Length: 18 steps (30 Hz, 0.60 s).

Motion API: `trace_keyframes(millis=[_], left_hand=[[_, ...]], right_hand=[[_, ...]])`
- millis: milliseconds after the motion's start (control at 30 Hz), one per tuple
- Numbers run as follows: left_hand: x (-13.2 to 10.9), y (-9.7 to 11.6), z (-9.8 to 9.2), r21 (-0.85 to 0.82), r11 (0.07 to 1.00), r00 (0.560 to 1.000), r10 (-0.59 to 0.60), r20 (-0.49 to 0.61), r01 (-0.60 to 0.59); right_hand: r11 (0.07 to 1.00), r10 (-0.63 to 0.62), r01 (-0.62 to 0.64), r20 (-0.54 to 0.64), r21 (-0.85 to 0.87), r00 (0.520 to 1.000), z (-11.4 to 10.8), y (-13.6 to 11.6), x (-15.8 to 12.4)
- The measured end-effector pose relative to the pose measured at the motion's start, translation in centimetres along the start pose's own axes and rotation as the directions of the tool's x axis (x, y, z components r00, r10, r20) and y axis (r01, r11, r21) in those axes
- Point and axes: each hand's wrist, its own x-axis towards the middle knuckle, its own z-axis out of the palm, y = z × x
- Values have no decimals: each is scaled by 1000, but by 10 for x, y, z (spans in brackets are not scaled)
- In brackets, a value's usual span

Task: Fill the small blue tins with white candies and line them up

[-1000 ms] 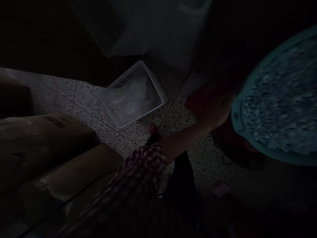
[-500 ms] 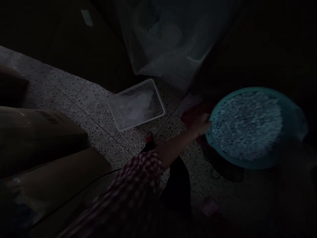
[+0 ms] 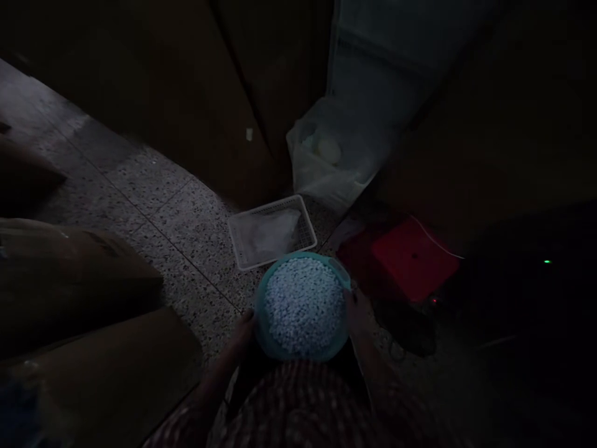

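Note:
A round turquoise basin [image 3: 262, 339] full of small white pieces [image 3: 305, 305] is held close in front of my checked shirt. My left hand [image 3: 243, 328] grips its left rim, with the fingers partly hidden in the dark. On the opposite side my right hand [image 3: 359, 311] is closed on the right rim, near a handle slot. What the small pieces are is too dim to make out. Just beyond the basin, a white plastic basket [image 3: 313, 238] lies on the floor with a clear plastic bag [image 3: 275, 235] inside.
A red stool-like item [image 3: 415, 261] stands to the right. Cardboard boxes [image 3: 79, 261] line the left. Ahead, a translucent sack [image 3: 321, 174] sits between dark wooden panels [image 3: 186, 112]. Speckled tile floor [image 3: 181, 218] shows at the left. Small green and red lights glow at the right.
The basin has moved from the right to the middle, in front of my body. Both hands now show on its rim. The red item has come into view as the camera turned.

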Motion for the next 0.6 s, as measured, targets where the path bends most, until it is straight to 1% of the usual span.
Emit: trace_keyframes(millis=[67,133,200,267,333,433,500,600], left_hand=[[-7,5,-56,2,1000,997,-9,-80,9],[-13,12,-107,-25,1000,991,10,-136,-13],[-20,21,-153,-61,997,977,40,-210,-54],[-29,31,-191,-76,994,956,54,-290,-79],[-39,39,-222,-52,995,929,64,-365,-89],[-52,44,-260,9,994,888,98,-449,-105],[-56,41,-279,42,994,868,110,-483,-103],[-57,30,-300,23,998,858,62,-511,-58]], right_hand=[[997,-58,52,113,51,992,35,-46,-19],[992,-106,92,198,82,974,66,-92,-35],[988,-144,124,251,95,957,94,-136,-51],[983,-178,155,290,99,940,118,-177,-67],[977,-210,186,322,104,923,139,-212,-81],[964,-264,234,358,127,896,163,-254,-98],[952,-306,268,382,149,872,175,-277,-108],[936,-352,310,418,166,837,190,-302,-121]])
